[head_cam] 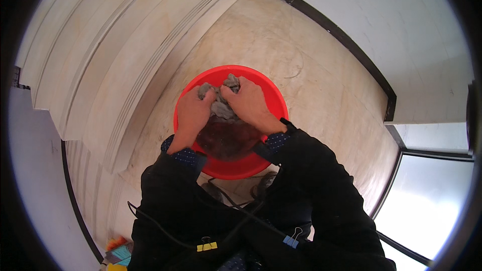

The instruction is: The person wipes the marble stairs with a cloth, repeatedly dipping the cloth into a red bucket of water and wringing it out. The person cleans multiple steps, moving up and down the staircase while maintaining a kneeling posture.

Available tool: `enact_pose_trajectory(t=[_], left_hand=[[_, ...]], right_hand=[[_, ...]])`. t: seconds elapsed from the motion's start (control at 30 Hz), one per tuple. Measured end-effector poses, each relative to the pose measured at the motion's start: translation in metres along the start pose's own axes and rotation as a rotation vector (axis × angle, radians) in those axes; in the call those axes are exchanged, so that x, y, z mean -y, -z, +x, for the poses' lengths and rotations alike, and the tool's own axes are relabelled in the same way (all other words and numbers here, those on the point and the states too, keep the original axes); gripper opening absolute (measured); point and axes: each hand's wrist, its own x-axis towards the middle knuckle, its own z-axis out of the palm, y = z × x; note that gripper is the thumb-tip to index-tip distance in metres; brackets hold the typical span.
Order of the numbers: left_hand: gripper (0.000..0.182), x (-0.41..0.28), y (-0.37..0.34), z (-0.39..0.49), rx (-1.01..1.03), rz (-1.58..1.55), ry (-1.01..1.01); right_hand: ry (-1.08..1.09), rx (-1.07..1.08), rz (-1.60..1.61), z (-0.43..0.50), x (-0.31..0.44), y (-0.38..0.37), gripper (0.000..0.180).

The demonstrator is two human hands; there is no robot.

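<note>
A wet grey cloth [223, 110] is bunched between my two hands, over a red plastic basin [230, 173]. My left hand [192, 111] grips one bunched end of it, and my right hand [246, 99] has the other end, which pokes up past the thumb. The cloth's lower part hangs at the surface of dark, murky water [226, 141] in the basin. Part of the cloth is hidden behind my fingers. Both forearms reach over the near rim, in black sleeves with dotted dark blue cuffs.
The basin stands on a beige stone floor [263, 41]. Stone steps [124, 67] rise on the left, and a pale wall with dark skirting [348, 43] runs along the right. A cable with a yellow binder clip [207, 247] and a blue one [290, 241] crosses my lap.
</note>
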Motion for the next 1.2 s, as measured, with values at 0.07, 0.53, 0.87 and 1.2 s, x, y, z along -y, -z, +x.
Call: enact_pose_trajectory(t=[0.07, 0.53, 0.87, 1.2], left_hand=[[0.033, 0.006, 0.005, -0.003, 0.097, 0.177, 0.002], [0.045, 0.008, 0.018, -0.016, 0.195, 0.230, -0.147], [0.067, 0.006, 0.023, -0.007, 0.497, -0.445, 0.045], [0.095, 0.009, 0.017, -0.016, 0.764, -0.133, -0.193]], right_hand=[[0.042, 0.048, -0.151, 0.000, -0.001, 0.007, 0.043], [0.157, 0.962, -0.675, -0.003, -0.077, -0.061, 0.033], [0.006, 0.554, 0.396, -0.020, 0.021, 0.027, 0.039], [0.038, 0.351, 1.131, -0.011, 0.031, 0.065, 0.036]])
